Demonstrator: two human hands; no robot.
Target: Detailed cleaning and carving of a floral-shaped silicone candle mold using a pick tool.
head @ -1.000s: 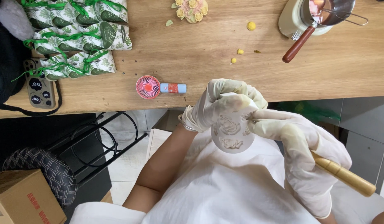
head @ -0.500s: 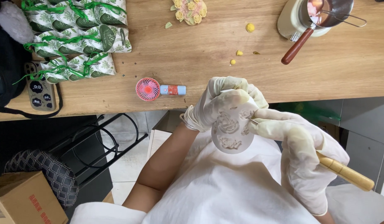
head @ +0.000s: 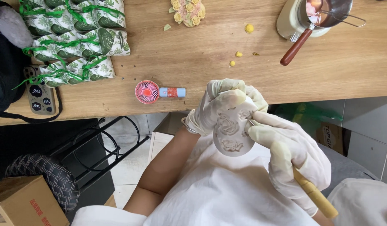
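Over the lap, just off the near edge of the wooden surface (head: pixel 202 62), the left hand (head: pixel 220 104) in a pale glove has its fingers curled round the top of an oval grey mould (head: pixel 232 136) with flower shapes pressed into it, gripping it firmly. Right hand (head: pixel 292 155), also gloved, has its fingers closed tight on a thin pointed tool with a yellow wooden handle (head: pixel 315 196), metal tip touching the mould's upper right edge. Up on the surface there's a little pink handheld fan (head: pixel 148 92) near the edge, green leaf-print gift bags (head: pixel 76 37) to the left, some yellow crumbs (head: pixel 248 28), and a small metal pot with a red-brown handle (head: pixel 323 12) at top right
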